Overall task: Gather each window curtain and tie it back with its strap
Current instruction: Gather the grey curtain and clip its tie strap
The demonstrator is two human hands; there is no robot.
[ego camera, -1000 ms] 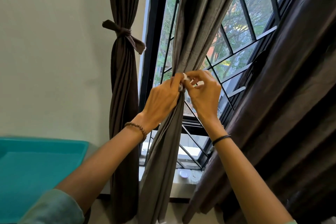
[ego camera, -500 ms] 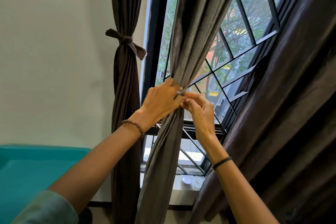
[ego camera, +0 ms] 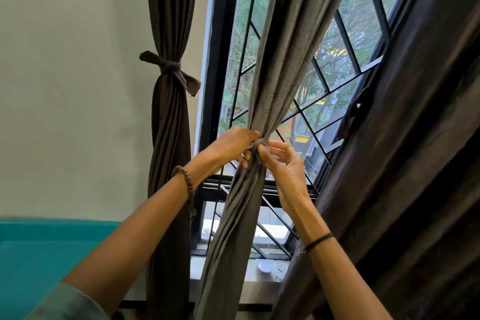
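Figure: tying back the middle grey curtain (ego camera: 272, 80). The cloth hangs as a gathered column in front of the barred window (ego camera: 337, 65), pinched to a narrow waist at the level of my hands and spreading into loose folds below. At that waist sits a small grey strap knot (ego camera: 260, 143), directly between my two hands and touching both.

My left hand (ego camera: 231, 145) is curled closed around the waist from the left, thumb laid along the top of the bunch, fingertips hidden behind the cloth. My right hand (ego camera: 283, 166) comes in from the right with palm toward me; its thumb and forefinger press at the knot while the other fingers stand loosely fanned. Whether they pinch a strap end or only the knot itself I cannot tell.

Handling, as I judge it: the fabric looks thin, soft and light, with no stiffness of its own, so it should compress easily but also slip out of a slack tie. The best hold is at the narrowed waist, squeezing the whole bunch, with the strap ends taken close to the knot.

For comparison, the dark brown curtain (ego camera: 168, 138) at the left wall already wears its tied strap (ego camera: 170, 67). A further dark curtain (ego camera: 415, 163) hangs loose at the right, well apart from both hands.
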